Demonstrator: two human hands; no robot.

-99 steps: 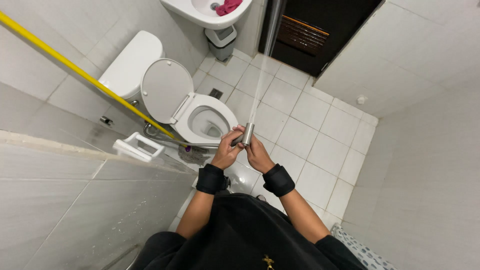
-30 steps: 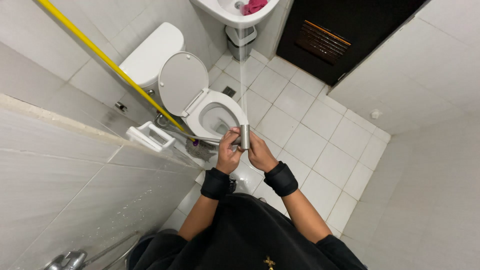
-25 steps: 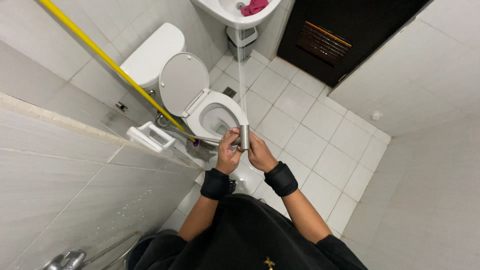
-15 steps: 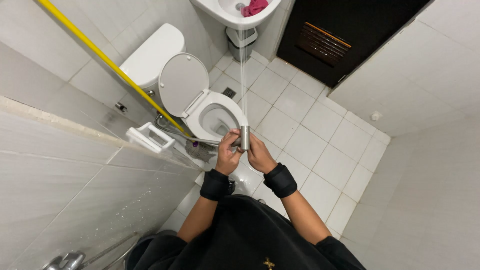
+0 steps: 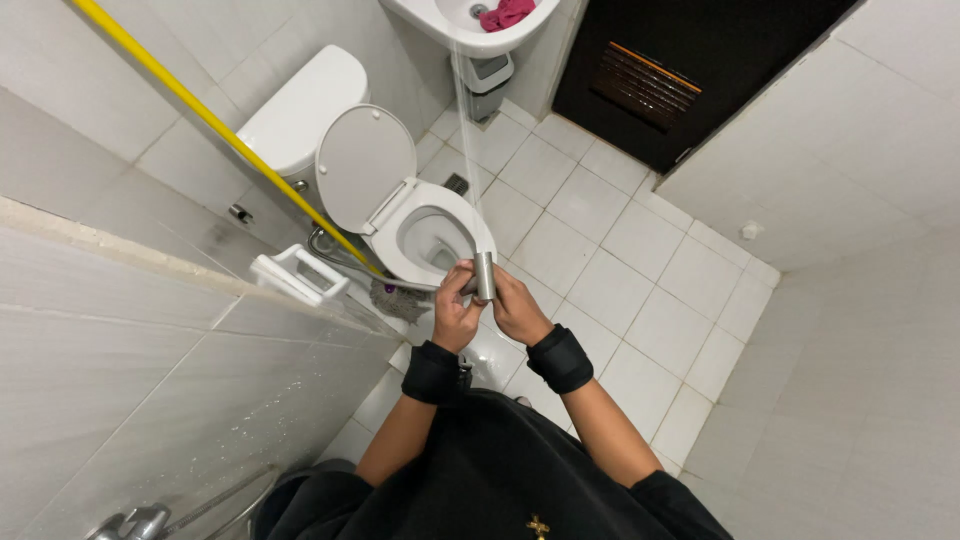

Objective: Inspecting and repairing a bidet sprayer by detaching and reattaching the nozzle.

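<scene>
White-tiled bathroom; both hands, left hand (image 5: 455,315) and right hand (image 5: 517,308), pinch an upright metal sprayer (image 5: 485,276) at frame centre, its lower end hidden.

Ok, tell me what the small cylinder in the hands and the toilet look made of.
Small grey cylinder nozzle, in both hands' grip: likely brushed or stainless metal, given its dull silvery sheen. White toilet: probably glazed ceramic bowl, smooth and glossy; its raised lid looks more like matte plastic.

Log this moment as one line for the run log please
left hand: holds spray nozzle | right hand: also on nozzle | water jet: reaches toward sink | toilet: lid up
</scene>
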